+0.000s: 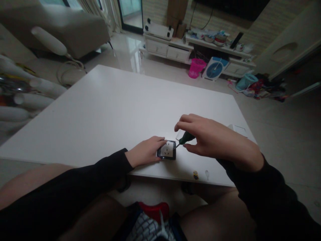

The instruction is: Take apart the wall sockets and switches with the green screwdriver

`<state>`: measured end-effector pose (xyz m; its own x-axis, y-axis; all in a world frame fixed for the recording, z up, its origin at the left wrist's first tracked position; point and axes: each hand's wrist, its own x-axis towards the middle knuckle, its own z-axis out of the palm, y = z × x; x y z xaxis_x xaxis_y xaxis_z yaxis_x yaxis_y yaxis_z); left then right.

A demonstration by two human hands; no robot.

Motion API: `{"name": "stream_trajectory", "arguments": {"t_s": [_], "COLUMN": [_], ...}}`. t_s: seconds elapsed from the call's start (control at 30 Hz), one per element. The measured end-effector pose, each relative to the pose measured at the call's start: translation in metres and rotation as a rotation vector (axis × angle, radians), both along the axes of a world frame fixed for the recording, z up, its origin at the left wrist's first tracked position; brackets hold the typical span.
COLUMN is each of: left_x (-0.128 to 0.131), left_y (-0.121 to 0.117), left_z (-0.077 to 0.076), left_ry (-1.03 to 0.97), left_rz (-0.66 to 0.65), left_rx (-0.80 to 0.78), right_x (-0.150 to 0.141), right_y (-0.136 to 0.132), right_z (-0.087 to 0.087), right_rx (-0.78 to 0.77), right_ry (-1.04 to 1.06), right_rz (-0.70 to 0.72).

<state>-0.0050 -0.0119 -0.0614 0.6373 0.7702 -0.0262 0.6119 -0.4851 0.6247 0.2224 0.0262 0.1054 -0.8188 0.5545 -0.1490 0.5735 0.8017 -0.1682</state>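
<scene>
A wall socket (167, 151) with a white face and a dark frame lies on the white table (120, 110) near its front edge. My left hand (146, 151) grips it from the left, thumb and fingers at its edges. My right hand (205, 135) holds a screwdriver (186, 137) by its green handle, with the index finger lifted away. The shaft slants down to the left, and its tip is at the socket's right edge. Whether the tip sits in a screw is too small to tell. A white plate (179, 135) lies partly hidden behind the screwdriver.
Near the front edge lie a small yellow and dark item (195, 174) and a small clear item (207, 174). A white box (239, 129) is partly hidden behind my right forearm. Beyond the table stand a pink basket (196, 68) and a blue fan (215, 68).
</scene>
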Motion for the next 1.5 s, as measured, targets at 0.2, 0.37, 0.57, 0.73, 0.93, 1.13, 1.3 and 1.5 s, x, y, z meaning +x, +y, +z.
{"name": "stream_trajectory", "arguments": {"t_s": [0.2,0.37,0.57,0.73,0.93,1.13,1.3,1.5], "left_x": [0.0002,0.0007,0.0009,0.0012,0.0006,0.0010,0.0015,0.0023], "left_y": [0.0005,0.0002,0.0000,-0.0006,-0.0005,-0.0016,-0.0017,-0.0011], "left_z": [0.0005,0.0015,-0.0011,0.0000,-0.0022,0.0013,0.0038,0.0009], "left_ry": [0.013,0.000,0.012,0.009,-0.009,0.012,-0.004,0.009], "left_rz": [-0.006,0.002,-0.004,0.015,0.005,0.000,-0.010,-0.003], "left_rx": [-0.005,-0.003,0.011,-0.005,0.005,0.001,0.005,0.012], "right_x": [-0.0024,-0.0005,-0.0026,-0.0010,-0.0096,-0.0066,-0.0080,-0.0070], "right_y": [-0.0023,-0.0030,-0.0028,-0.0005,-0.0025,-0.0030,-0.0041,-0.0007], "right_z": [0.0003,0.0023,0.0000,-0.0006,-0.0024,0.0024,0.0017,0.0006], "right_rx": [0.091,-0.011,0.068,0.017,0.123,0.032,0.050,0.059], "right_ry": [-0.101,0.006,-0.053,0.069,-0.074,0.036,0.032,0.020], "right_rz": [-0.161,0.019,-0.135,0.025,-0.172,-0.004,-0.057,-0.071]}}
